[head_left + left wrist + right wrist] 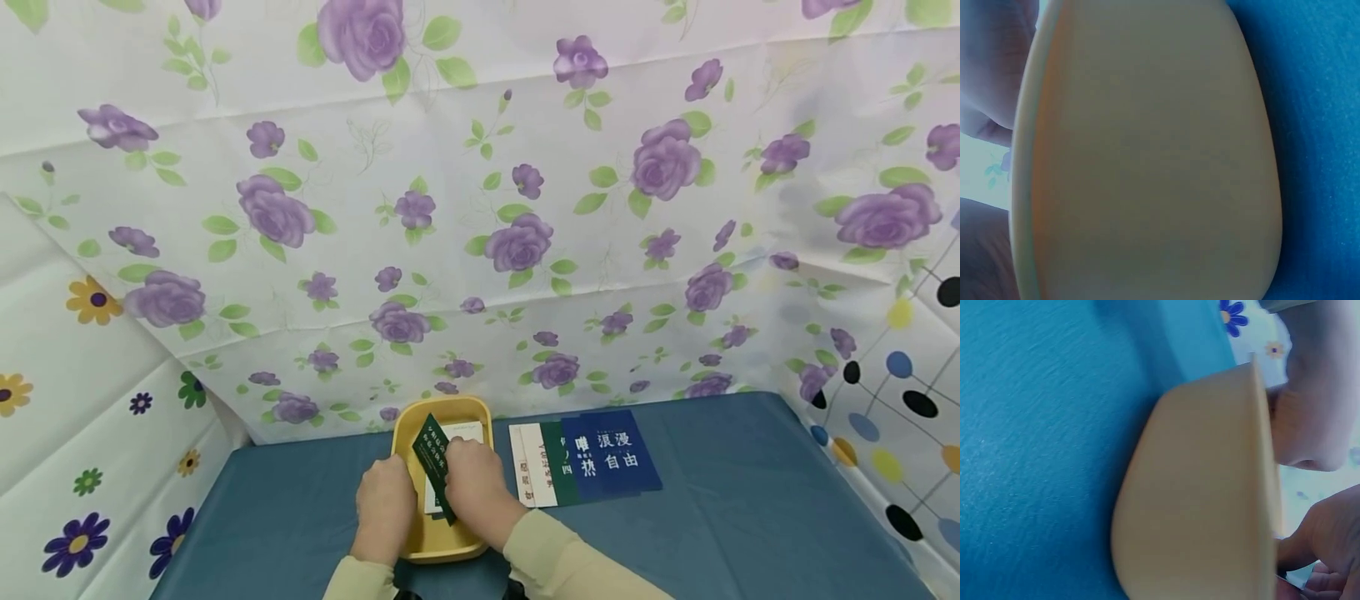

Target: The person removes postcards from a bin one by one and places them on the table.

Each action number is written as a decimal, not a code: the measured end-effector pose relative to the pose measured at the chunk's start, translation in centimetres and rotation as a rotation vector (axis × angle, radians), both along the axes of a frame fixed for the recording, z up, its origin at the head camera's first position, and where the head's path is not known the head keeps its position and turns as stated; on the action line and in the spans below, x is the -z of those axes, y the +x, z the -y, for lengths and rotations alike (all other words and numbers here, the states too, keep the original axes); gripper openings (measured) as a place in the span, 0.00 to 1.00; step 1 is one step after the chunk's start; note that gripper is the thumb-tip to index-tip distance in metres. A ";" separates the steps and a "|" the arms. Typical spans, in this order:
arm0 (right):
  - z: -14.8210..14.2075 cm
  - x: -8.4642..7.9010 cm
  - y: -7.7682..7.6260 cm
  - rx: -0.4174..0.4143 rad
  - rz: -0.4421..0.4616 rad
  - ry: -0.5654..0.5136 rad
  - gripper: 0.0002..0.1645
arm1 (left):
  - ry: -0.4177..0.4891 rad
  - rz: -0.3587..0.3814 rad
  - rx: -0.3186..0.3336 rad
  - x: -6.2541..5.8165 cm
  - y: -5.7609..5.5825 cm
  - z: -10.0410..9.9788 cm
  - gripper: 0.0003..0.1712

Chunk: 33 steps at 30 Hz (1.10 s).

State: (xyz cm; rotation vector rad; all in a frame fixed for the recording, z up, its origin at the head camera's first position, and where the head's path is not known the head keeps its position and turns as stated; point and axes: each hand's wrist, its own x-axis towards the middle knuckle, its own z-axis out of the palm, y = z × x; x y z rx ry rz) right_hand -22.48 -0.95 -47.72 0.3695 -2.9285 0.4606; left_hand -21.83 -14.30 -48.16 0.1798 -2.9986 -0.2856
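A yellow plastic bin [442, 550] stands on the blue tabletop. My left hand [386, 504] grips its left rim, fingers curled, the fingertips hidden in the head view. My right hand [480, 483] pinches a dark green card [430, 450] with white lettering, tilted above the inside of the bin. Beneath that card lies a white card [468, 430] in the bin, partly covered by my hand. In the left wrist view the bin's outer wall [1154, 150] fills most of the picture. The right wrist view shows my right fingers [1329, 537] just past the rim.
Right of the bin, several overlapping cards lie in a row: white cards [531, 467], a green card [558, 450] and blue cards [622, 458]. A floral cloth [465, 275] rises behind the blue tabletop [735, 483], with patterned cloths at both sides.
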 end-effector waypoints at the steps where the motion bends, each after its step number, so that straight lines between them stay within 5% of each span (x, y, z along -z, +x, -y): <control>1: -0.2 -0.2 0.1 -0.002 0.006 -0.023 0.15 | 0.002 -0.007 0.000 0.0 0.0 0.0 0.10; 10: -2.5 -2.2 0.2 0.015 0.109 -0.378 0.23 | -0.015 0.012 -0.009 0.0 0.0 -0.1 0.08; 21: -7.4 -4.0 -0.2 0.052 0.083 -0.599 0.22 | -0.030 0.026 -0.028 0.0 0.0 -0.1 0.06; 33: -14.3 -4.8 -0.7 0.160 -0.022 -0.604 0.17 | -0.038 0.052 -0.044 0.0 0.0 -0.2 0.05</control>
